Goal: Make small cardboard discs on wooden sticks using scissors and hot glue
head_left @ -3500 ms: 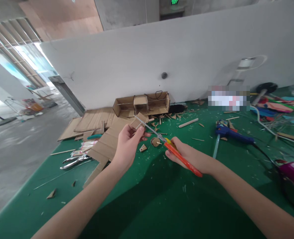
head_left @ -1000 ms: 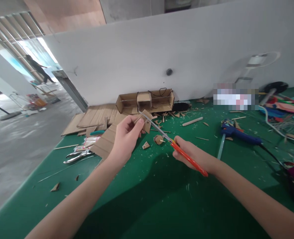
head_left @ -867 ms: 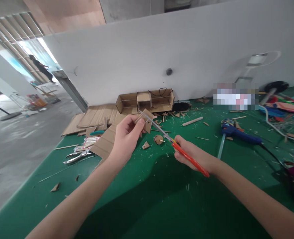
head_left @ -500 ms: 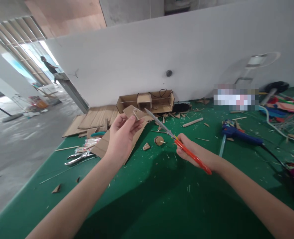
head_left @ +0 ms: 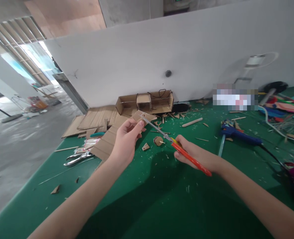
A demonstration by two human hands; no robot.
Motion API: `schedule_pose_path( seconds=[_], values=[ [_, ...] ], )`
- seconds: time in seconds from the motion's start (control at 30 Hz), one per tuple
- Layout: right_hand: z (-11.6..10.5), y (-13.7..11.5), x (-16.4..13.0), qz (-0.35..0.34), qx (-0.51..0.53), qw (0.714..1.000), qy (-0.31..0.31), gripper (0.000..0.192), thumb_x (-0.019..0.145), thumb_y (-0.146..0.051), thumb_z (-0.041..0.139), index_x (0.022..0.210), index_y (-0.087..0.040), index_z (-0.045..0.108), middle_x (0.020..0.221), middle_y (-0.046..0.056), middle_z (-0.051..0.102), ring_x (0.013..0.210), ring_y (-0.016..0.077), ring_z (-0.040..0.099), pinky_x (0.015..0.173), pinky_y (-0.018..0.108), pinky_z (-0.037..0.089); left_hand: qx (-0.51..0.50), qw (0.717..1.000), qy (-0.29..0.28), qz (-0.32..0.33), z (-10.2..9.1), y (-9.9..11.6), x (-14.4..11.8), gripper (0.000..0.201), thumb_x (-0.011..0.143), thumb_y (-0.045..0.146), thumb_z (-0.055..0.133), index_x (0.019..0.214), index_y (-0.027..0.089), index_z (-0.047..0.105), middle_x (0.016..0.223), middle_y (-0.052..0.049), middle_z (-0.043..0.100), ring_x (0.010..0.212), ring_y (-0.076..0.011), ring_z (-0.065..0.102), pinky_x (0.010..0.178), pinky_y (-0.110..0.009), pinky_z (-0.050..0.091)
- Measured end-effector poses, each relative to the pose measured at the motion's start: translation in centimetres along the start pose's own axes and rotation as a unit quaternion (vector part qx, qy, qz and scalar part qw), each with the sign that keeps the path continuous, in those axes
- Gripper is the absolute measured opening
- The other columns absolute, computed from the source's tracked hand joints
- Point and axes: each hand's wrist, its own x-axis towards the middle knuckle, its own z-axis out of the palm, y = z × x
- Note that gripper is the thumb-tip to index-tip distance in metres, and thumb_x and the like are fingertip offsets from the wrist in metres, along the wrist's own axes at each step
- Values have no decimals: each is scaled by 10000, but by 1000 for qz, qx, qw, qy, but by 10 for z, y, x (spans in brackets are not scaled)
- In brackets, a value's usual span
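Note:
My left hand [head_left: 127,139] pinches a small piece of cardboard [head_left: 137,115] between thumb and fingers. Its lower part is hidden by my fingers. In my right hand [head_left: 190,149] is a pair of scissors [head_left: 188,157] with red handles, gripped closed. The blades point up and left, with their tips against or just over the held cardboard; I cannot tell whether they bite into it. On the green table below the blades lie a small cardboard wheel [head_left: 158,141] with a thin stick through it and a small cardboard offcut [head_left: 145,146] with a hole.
An open cardboard box [head_left: 161,103] stands by the white wall. Flat cardboard sheets [head_left: 97,118] and pliers [head_left: 78,159] lie on the left. A blue glue gun [head_left: 244,135] rests on the right, near a short wooden dowel [head_left: 192,122].
My left hand has moved slightly right and turned, bringing the cardboard piece to the scissor tips. The scissors have shifted slightly left. The distant person is out of sight.

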Motion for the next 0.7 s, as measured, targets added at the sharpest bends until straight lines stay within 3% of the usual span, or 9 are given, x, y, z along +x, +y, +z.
schedule_pose_path(
  seconds=[0.2,0.7],
  values=[
    [0,-1,-1,1,-9,1000,-9,333,840,-486,498,928,-223,316,704,-28,425,560,111,382,517,283,343,63,997,-22,37,0,-3,-3,182,740,308,683,832,183,587,776,10,635,736,-100,591,620,-212,387],
    [1,-2,-1,-4,10,1000,0,302,838,-450,511,897,-227,317,700,-28,434,564,114,382,523,285,335,38,998,-24,37,-1,-4,-1,190,730,291,688,722,169,542,717,21,574,679,-83,531,595,-205,383]
  ],
)
